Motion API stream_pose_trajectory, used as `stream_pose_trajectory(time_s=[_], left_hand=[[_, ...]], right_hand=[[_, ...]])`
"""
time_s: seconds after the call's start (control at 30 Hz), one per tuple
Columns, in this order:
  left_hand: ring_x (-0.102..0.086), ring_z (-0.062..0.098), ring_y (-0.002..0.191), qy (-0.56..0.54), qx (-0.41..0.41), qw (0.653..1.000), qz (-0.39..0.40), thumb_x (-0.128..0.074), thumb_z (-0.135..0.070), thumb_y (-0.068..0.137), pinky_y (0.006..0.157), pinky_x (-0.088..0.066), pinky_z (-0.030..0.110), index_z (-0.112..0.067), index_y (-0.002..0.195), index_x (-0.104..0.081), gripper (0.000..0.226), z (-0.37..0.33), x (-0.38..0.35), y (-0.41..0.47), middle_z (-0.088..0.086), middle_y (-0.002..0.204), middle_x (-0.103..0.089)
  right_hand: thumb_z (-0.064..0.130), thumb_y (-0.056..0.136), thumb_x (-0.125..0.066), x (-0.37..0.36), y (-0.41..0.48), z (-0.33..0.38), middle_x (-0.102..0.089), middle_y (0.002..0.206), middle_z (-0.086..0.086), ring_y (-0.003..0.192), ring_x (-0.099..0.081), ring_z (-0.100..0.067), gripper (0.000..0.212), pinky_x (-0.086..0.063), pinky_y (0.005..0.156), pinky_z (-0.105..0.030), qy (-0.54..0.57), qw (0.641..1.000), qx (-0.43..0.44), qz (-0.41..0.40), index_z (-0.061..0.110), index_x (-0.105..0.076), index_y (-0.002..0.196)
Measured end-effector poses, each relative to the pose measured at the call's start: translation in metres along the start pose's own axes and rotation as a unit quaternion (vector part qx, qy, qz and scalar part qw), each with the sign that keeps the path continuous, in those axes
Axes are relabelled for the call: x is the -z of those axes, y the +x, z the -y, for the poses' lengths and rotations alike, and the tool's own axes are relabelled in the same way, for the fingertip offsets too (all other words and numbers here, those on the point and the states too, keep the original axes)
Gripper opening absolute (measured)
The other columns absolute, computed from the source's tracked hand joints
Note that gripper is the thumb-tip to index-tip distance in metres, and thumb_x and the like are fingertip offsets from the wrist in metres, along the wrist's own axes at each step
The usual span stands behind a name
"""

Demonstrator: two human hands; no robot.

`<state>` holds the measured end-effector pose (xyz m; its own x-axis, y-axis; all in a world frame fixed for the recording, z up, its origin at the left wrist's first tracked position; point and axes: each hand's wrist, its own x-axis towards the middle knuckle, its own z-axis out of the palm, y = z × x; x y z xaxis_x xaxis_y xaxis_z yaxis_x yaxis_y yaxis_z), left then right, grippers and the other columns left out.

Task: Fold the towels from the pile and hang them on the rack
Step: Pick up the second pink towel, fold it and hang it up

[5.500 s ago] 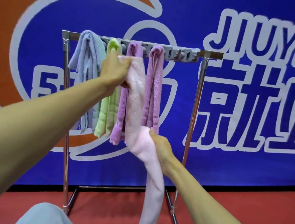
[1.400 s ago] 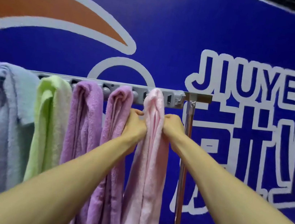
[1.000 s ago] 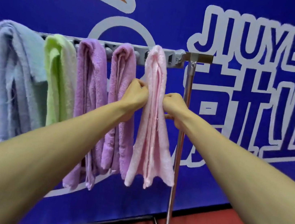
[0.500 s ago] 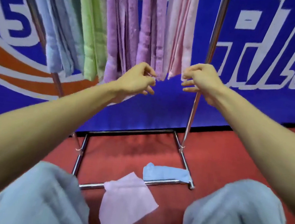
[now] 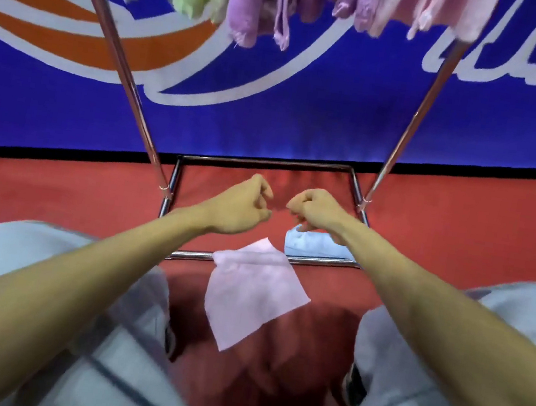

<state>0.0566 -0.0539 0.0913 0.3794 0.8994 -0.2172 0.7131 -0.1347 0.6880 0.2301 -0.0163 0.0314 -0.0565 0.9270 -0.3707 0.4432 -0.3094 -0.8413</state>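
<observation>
Blue wall banner (image 5: 304, 132) far; red floor (image 5: 462, 230) below it.

Rack (image 5: 128, 86): two slanted poles and a rectangular base frame. Hung towels (image 5: 247, 0) crowd the top edge, only their lower ends in view, hanging straight down. Colours left to right are blue, green, purple, pink.

Pink towel (image 5: 253, 297) lies flat on the floor between the knees. Its far end is draped over the near base bar. Long axis runs roughly near-to-far, with one corner pointing toward the person. Probably the next one to fold.

Blue towel (image 5: 312, 247) is inside the frame, just right of the pink one. Long axis runs left-right; the wrist partly hides it.

Left hand (image 5: 242, 206) and right hand (image 5: 317, 209) are close together above the towels, fingers curled in, holding nothing. Likely reaching down for a pickup.
</observation>
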Motion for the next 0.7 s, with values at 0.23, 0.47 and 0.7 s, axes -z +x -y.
stream_pose_trajectory(time_s=[0.23,0.47,0.7], left_hand=[[-0.045,0.018,0.089,0.151,0.053,0.982,0.098,-0.056,-0.016,0.091,0.077,-0.037,0.025,-0.009,0.11,-0.048,0.021,0.056,-0.024,0.008,0.008,0.109,-0.05],[-0.052,0.026,0.11,0.302,0.07,0.929,0.204,-0.045,-0.037,0.097,0.095,-0.043,0.038,-0.018,0.126,-0.046,0.035,0.046,-0.032,0.014,0.002,0.124,-0.047],[-0.049,0.025,0.118,0.316,0.061,0.919,0.228,-0.04,-0.041,0.098,0.096,-0.04,0.034,-0.023,0.13,-0.044,0.036,0.027,-0.042,0.025,-0.001,0.132,-0.045]], right_hand=[[0.01,0.087,-0.047,-0.082,0.042,-0.089,-0.067,0.097,-0.019,0.091,-0.068,-0.035,0.02,-0.056,0.072,-0.038,-0.164,0.973,-0.078,0.14,0.002,-0.064,0.09],[0.02,0.096,-0.045,-0.126,0.046,-0.169,-0.06,0.119,-0.009,0.107,-0.056,-0.026,0.027,-0.044,0.088,-0.032,-0.384,0.879,-0.06,0.276,0.008,-0.062,0.113],[0.014,0.092,-0.044,-0.149,0.023,-0.22,-0.011,0.161,0.0,0.148,-0.009,-0.022,0.055,-0.02,0.117,-0.047,-0.476,0.793,-0.063,0.375,0.015,-0.037,0.146]])
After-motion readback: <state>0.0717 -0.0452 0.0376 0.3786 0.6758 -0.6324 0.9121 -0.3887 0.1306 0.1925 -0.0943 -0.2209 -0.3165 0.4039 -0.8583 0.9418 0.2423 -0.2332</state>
